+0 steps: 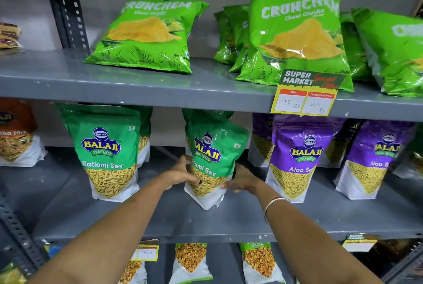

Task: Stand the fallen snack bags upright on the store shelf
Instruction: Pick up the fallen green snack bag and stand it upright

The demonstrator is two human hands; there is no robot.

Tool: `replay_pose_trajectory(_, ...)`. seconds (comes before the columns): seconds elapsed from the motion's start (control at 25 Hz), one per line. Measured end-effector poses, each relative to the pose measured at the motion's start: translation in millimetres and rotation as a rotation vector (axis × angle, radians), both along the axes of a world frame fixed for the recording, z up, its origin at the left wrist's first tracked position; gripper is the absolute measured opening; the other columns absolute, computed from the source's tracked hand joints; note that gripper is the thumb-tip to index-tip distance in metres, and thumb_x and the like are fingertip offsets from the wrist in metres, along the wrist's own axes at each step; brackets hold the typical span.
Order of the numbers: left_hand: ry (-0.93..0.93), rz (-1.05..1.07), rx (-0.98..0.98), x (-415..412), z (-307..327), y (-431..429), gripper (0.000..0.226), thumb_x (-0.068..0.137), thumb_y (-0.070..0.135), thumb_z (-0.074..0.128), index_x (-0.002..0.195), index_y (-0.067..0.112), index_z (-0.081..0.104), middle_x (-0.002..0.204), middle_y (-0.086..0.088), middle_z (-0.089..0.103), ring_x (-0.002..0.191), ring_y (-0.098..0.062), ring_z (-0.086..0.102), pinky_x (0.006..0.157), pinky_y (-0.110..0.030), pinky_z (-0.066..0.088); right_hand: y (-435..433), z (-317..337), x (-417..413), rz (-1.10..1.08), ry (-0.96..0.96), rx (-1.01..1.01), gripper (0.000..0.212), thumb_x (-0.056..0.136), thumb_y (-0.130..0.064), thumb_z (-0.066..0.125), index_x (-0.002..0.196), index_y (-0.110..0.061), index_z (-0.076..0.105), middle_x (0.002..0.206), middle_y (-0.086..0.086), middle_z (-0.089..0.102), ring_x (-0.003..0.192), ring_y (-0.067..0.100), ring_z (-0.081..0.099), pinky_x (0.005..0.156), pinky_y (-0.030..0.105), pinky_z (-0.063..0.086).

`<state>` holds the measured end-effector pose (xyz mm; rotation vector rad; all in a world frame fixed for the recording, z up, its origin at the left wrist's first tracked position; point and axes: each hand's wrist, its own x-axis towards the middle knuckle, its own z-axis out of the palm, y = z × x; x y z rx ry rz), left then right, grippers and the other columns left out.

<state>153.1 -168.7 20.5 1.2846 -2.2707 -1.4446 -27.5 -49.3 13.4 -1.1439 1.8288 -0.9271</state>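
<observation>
Both hands on one green Ratlami Sev bag [211, 158] at the middle of the grey middle shelf [183, 217]. Left hand [180, 172] pressed to the bag's left edge at about the height of the printed name, fingers curled round the front over the clear window of yellow sev. Right hand [243, 179] cupped against the lower right edge, fingertips touching the white base of the pouch, a thin bangle [273, 203] on the wrist. Each grip closed lightly on the bag, one from each side, with the bag held between them. Bag tilted, top leaning toward the right and bottom corner resting on the shelf near its front edge; whether the whole base sits flat cannot be told. Top of the bag tucked under the shelf above, another green pouch just behind it. Upright just to the left, a second Ratlami Sev bag [107, 153], apart from the held one. To the right, two purple Aloo Sev bags [299, 158] standing, near but not touching the right hand. On the upper shelf [137, 87], light green Crunchem chip bags [148, 32] leaning back, and a yellow price tag [306, 93] hung on its front lip. More pouches on the lowest shelf, partly hidden by the forearms.
</observation>
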Motion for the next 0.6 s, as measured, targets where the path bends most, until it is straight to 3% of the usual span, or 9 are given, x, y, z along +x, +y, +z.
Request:
replay_pose_trajectory(0.08, 0.068, 0.029, 0.032, 0, -2, -2, 0.074, 0.066, 0.006, 0.076, 0.123, 0.009, 0.030, 0.137, -0.016, 0.047, 0.121, -0.026, 0.048, 0.107, -0.038, 0.040, -3, -5, -9, -0.097, 0.068, 0.018, 0.067, 0.068, -0.004, 0.078, 0.128, -0.003, 0.048, 0.115, 0.012, 0.061, 0.090, 0.021, 0.061, 0.046, 0.021, 0.051)
replay_pose_trajectory(0.16, 0.099, 0.069, 0.023, 1, -7, -2, 0.076, 0.070, 0.004, 0.075, 0.127, 0.006, 0.025, 0.127, -0.019, 0.054, 0.106, -0.023, 0.052, 0.094, -0.034, 0.044, -4, -9, -16, -0.144, 0.010, 0.013, 0.058, 0.071, 0.001, 0.075, 0.125, 0.004, 0.051, 0.097, 0.011, 0.061, 0.069, 0.013, 0.061, 0.042, 0.017, 0.048)
replay_pose_trajectory(0.24, 0.087, 0.086, -0.015, 0, -12, 1, 0.074, 0.074, 0.006, 0.074, 0.132, 0.003, 0.028, 0.120, -0.018, 0.056, 0.100, -0.021, 0.051, 0.090, -0.032, 0.043, -1, -7, -15, -0.088, -0.075, -0.016, 0.055, 0.073, 0.003, 0.074, 0.124, 0.005, 0.053, 0.093, 0.010, 0.064, 0.056, 0.000, 0.062, 0.043, 0.011, 0.047)
replay_pose_trajectory(0.32, 0.082, 0.088, -0.033, 0, -16, 6, 0.067, 0.074, 0.011, 0.075, 0.129, 0.005, 0.038, 0.127, -0.016, 0.055, 0.107, -0.023, 0.053, 0.095, -0.032, 0.044, 1, -5, -14, -0.029, -0.143, -0.058, 0.055, 0.072, 0.008, 0.072, 0.124, 0.005, 0.054, 0.111, 0.015, 0.066, 0.074, 0.006, 0.068, 0.061, 0.013, 0.056)
replay_pose_trajectory(0.36, 0.088, 0.100, -0.029, 0, -18, 6, 0.066, 0.073, 0.013, 0.076, 0.129, 0.007, 0.041, 0.132, -0.014, 0.054, 0.114, -0.025, 0.052, 0.100, -0.035, 0.043, 1, -4, -14, -0.015, -0.159, -0.082, 0.056, 0.071, 0.009, 0.072, 0.124, 0.004, 0.055, 0.120, 0.017, 0.064, 0.089, 0.016, 0.068, 0.076, 0.022, 0.058)
replay_pose_trajectory(0.44, 0.101, 0.120, -0.020, 0, -19, 9, 0.067, 0.073, 0.015, 0.076, 0.129, 0.008, 0.041, 0.137, -0.012, 0.052, 0.125, -0.028, 0.049, 0.107, -0.040, 0.040, 0, -2, -13, 0.000, -0.182, -0.114, 0.058, 0.070, 0.010, 0.073, 0.124, 0.004, 0.055, 0.128, 0.021, 0.060, 0.110, 0.030, 0.062, 0.099, 0.040, 0.050)
replay_pose_trajectory(0.52, 0.108, 0.138, -0.021, -1, -18, 15, 0.064, 0.076, 0.014, 0.073, 0.130, 0.007, 0.039, 0.138, -0.011, 0.051, 0.127, -0.027, 0.048, 0.107, -0.039, 0.039, 0, 1, -11, 0.018, -0.177, -0.114, 0.057, 0.070, 0.009, 0.073, 0.125, 0.004, 0.055, 0.127, 0.022, 0.061, 0.114, 0.031, 0.061, 0.104, 0.044, 0.045)
replay_pose_trajectory(0.6, 0.106, 0.145, -0.028, -2, -15, 22, 0.062, 0.078, 0.014, 0.072, 0.130, 0.006, 0.039, 0.137, -0.009, 0.052, 0.128, -0.026, 0.046, 0.105, -0.036, 0.038, 2, 5, -12, 0.053, -0.166, -0.068, 0.052, 0.074, 0.005, 0.071, 0.124, 0.002, 0.055, 0.118, 0.016, 0.065, 0.094, 0.017, 0.069, 0.089, 0.033, 0.056)
